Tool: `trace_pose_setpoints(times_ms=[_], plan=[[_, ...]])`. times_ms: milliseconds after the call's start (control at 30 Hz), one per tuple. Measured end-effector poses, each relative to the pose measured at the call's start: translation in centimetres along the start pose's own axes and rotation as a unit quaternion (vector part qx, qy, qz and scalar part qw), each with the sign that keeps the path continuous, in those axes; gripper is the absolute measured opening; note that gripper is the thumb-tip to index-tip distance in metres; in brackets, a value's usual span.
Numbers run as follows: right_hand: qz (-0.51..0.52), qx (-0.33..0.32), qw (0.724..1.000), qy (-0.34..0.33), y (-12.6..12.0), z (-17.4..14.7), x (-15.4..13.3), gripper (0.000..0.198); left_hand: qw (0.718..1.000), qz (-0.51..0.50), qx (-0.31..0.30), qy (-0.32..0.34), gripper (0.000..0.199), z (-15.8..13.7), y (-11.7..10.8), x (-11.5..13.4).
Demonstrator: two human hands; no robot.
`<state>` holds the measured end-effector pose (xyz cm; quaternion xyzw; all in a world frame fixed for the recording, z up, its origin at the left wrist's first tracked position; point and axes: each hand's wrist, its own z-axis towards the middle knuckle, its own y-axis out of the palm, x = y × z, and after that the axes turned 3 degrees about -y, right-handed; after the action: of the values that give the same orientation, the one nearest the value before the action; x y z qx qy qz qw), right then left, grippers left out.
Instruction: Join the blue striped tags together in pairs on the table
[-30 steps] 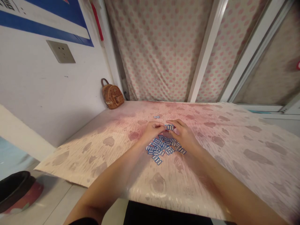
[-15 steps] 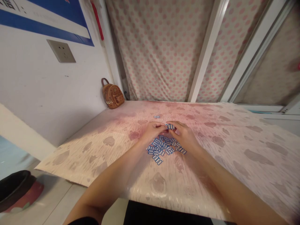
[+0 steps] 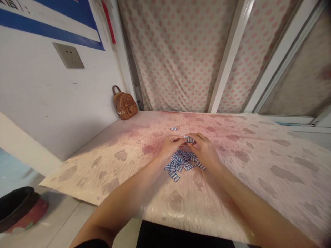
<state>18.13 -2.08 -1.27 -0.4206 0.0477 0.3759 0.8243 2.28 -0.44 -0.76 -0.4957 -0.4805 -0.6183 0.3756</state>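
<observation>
A small blue-and-white striped piece (image 3: 190, 139) is held up between my two hands, above the tabletop. The fingertips of my left hand (image 3: 170, 145) pinch its left end. My right hand (image 3: 206, 148) has its thumb and fingers closed around the right end, hiding part of it. Below and nearer to me lies a loose pile of similar blue-and-white pieces (image 3: 178, 162), many overlapping; my wrists partly cover its edges. Farther off, beyond my hands, one short strip of the same kind (image 3: 173, 128) lies alone on the cloth.
A patterned, glossy cover spreads over the table (image 3: 108, 165). At its far left corner a small brown backpack (image 3: 125, 105) leans by the wall. A dotted curtain (image 3: 178, 58) hangs behind. On the floor at left stands a dark-rimmed pot (image 3: 23, 210).
Both hands have shifted very slightly to the right with the striped piece, and my left forearm covers more of the pile's left edge. The view has moved a little too.
</observation>
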Motion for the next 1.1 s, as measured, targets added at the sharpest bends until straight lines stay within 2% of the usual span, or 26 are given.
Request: trace_pose_setpoints(times_ms=[133, 233, 333, 533, 600, 700, 767, 833, 1000, 1100], plan=[[0.077, 0.036, 0.995, 0.057, 0.2, 0.0, 0.1, 0.034, 0.997, 0.064, 0.035, 0.032, 0.018, 0.4, -0.6, -0.1], [0.119, 0.03, 0.987, 0.103, 0.0, 0.1, 0.3, 0.019, 0.994, 0.094, 0.033, 0.047, 0.02, 0.8, -1.0, -0.3], [0.152, 0.011, 0.981, 0.122, -0.2, 0.3, 0.6, 0.019, 0.992, 0.104, 0.021, 0.061, 0.018, 1.1, -1.1, -0.5], [0.185, -0.007, 0.973, 0.137, 0.2, 0.4, 1.3, 0.019, 0.986, 0.125, 0.045, 0.099, 0.015, 1.4, -1.2, -0.4], [0.168, -0.038, 0.975, 0.14, 0.6, 0.2, 1.6, 0.015, 0.983, 0.126, 0.069, 0.113, 0.013, 1.8, -1.6, -0.3], [0.058, -0.123, 0.982, 0.131, 1.2, -0.4, 1.9, 0.009, 0.978, 0.132, 0.106, 0.121, 0.01, 2.4, -2.3, -0.2], [-0.017, -0.172, 0.978, 0.119, 1.6, -0.8, 1.8, 0.013, 0.975, 0.145, 0.122, 0.117, 0.011, 2.7, -2.7, -0.1], [-0.051, -0.196, 0.974, 0.103, 1.9, -1.0, 1.7, 0.014, 0.973, 0.155, 0.127, 0.117, 0.011, 2.8, -3.0, -0.2], [-0.045, -0.187, 0.979, 0.072, 2.2, -1.1, 1.4, 0.006, 0.972, 0.167, 0.116, 0.121, 0.011, 3.1, -3.3, -0.7], [-0.005, -0.134, 0.988, 0.082, 1.8, -0.7, 1.2, 0.002, 0.969, 0.18, 0.118, 0.123, 0.011, 3.1, -3.4, -0.8]])
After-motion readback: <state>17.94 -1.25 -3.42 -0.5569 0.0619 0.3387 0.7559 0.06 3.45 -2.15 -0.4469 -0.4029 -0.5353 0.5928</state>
